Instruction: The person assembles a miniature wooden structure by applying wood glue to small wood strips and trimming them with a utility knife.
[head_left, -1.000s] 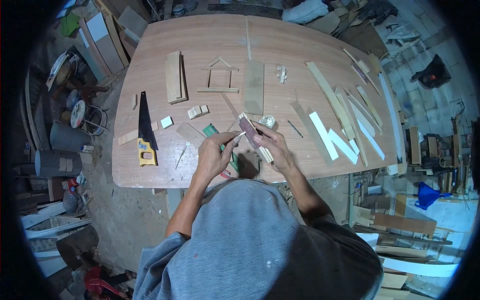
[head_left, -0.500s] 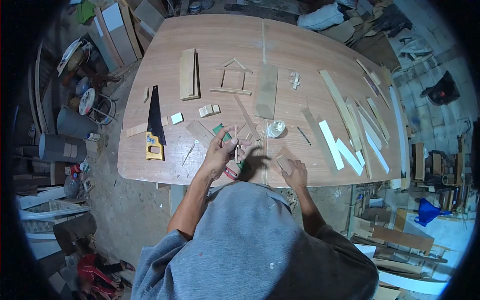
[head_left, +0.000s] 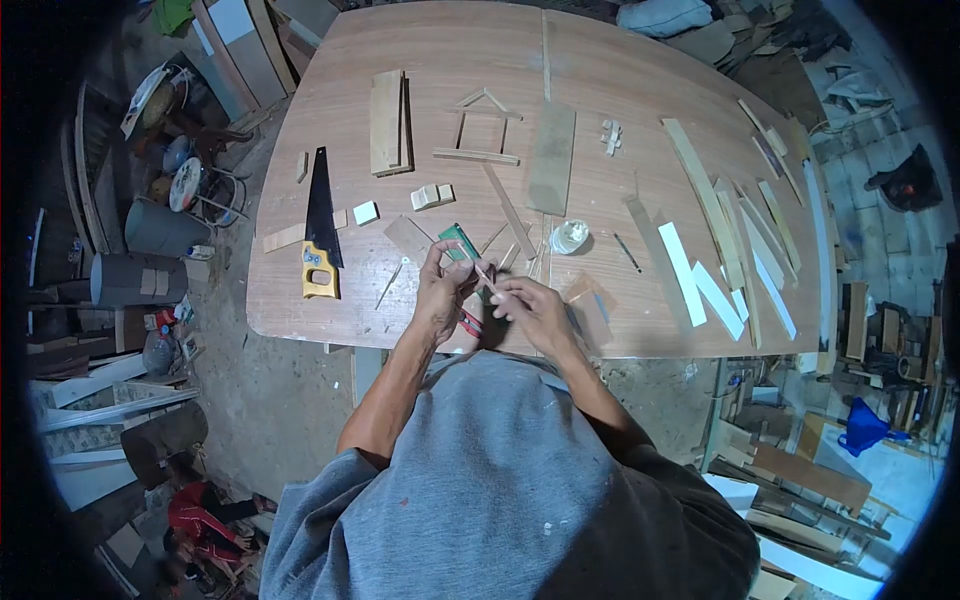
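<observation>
My left hand (head_left: 440,295) pinches a thin wooden stick (head_left: 484,274) above the table's near edge. My right hand (head_left: 535,315) meets it from the other side, fingers closed at the stick's near end. A green flat piece (head_left: 457,240) lies just beyond my left hand, and a red-handled tool (head_left: 470,324), partly hidden, is below the hands. To the right of my right hand lies a brownish sheet (head_left: 588,308), perhaps sandpaper. A white open tub (head_left: 569,236) stands beyond it, with a pencil (head_left: 627,252) at its right.
The table (head_left: 340,70) holds a yellow-handled saw (head_left: 320,265), small wood blocks (head_left: 432,196), a house-shaped stick frame (head_left: 476,157), a flat board (head_left: 552,155) and several white strips (head_left: 681,272) at the right. A person in red (head_left: 205,520) is low at the lower left.
My right hand has left the brownish sheet and come left to the stick in my left hand. The view has shifted slightly, so the table appears higher.
</observation>
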